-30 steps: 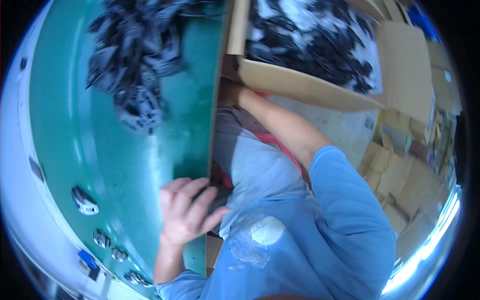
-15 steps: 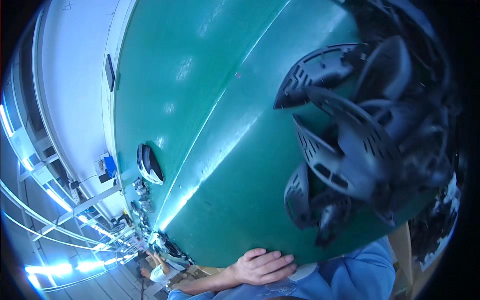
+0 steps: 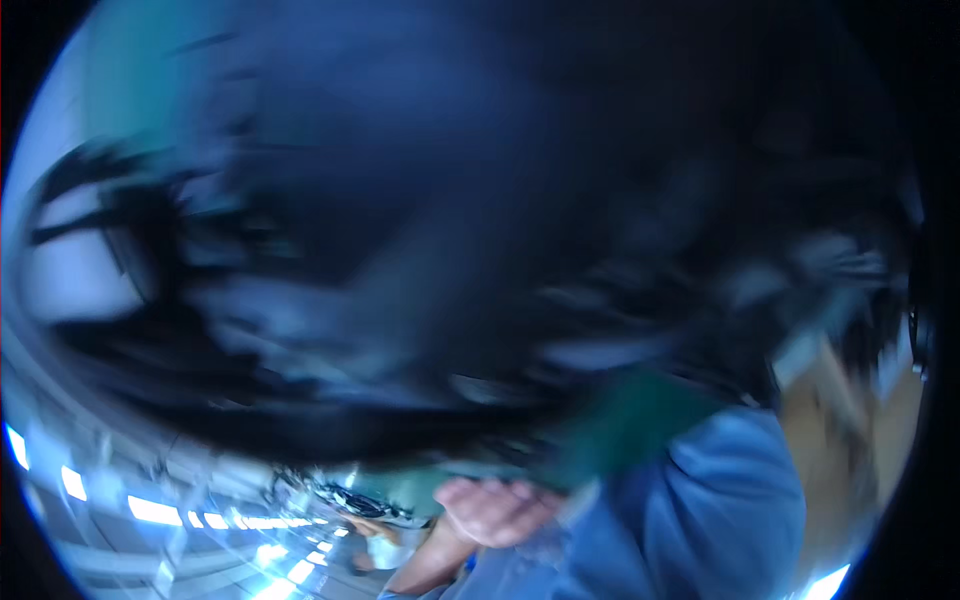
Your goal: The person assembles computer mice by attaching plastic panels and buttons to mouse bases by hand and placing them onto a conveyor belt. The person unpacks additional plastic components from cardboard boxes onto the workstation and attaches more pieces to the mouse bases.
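A big dark plastic part [image 3: 430, 190] with openings fills most of the view, very close and smeared by motion. Below it my left hand [image 3: 500, 512] rests at the near edge of the green table [image 3: 640, 415], with its fingers loosely extended side by side and nothing seen in them. From the lower right my right arm, in a blue sleeve [image 3: 725, 500], reaches up behind the dark part. That part and the blur hide my right hand, so what it holds or touches does not show.
More dark pieces [image 3: 780, 290] show as a blur at the right. Brown cardboard [image 3: 825, 420] stands beside my right sleeve. Another person [image 3: 388, 548] is farther off at the lower left, near rows of bright ceiling lights [image 3: 155, 510].
A dark part now blocks most of the view, hiding the pile of dark shells and most of the table. My left hand stays by the table edge.
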`<state>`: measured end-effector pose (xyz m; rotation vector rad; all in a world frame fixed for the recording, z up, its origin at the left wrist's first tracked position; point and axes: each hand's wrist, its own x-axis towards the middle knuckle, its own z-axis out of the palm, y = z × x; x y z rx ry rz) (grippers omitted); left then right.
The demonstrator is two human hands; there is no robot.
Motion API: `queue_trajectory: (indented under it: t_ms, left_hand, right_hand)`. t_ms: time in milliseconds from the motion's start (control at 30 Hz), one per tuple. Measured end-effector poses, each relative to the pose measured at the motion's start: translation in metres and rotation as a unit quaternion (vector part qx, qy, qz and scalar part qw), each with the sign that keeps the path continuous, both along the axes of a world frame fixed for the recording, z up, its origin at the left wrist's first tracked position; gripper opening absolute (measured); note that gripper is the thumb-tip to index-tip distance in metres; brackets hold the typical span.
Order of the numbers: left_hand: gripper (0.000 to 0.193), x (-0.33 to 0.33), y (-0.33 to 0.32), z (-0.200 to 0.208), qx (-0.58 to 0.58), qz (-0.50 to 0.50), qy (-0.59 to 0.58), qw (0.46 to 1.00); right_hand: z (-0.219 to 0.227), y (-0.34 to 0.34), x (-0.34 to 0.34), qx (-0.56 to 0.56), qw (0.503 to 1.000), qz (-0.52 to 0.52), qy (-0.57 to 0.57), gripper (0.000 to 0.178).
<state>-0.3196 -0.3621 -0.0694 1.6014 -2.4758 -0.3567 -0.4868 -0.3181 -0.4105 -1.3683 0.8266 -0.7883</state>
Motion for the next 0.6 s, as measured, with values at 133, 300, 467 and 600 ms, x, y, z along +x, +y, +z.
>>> queue_trajectory:
  t_ms: [133, 300, 467, 600]
  left_hand:
    - [0.048, 0.01, -0.022, 0.013, 0.004, -0.059, -0.032, 0.998]
    - [0.055, -0.015, -0.053, -0.006, -0.025, -0.102, -0.021, 0.994]
    - [0.058, -0.016, -0.045, -0.002, -0.075, -0.073, -0.025, 0.994]
    - [0.055, -0.008, -0.041, -0.001, -0.062, -0.059, 0.001, 0.996]
  right_hand:
    - [0.005, -0.081, 0.1, 0.142, 0.976, -0.064, 0.154, 0.035]
    - [-0.054, -0.153, 0.112, 0.168, 0.961, -0.131, 0.178, 0.035]
    - [0.014, -0.148, 0.137, 0.103, 0.978, -0.147, 0.109, 0.035]
    - [0.087, -0.125, 0.095, -0.016, 0.992, -0.115, 0.048, 0.035]
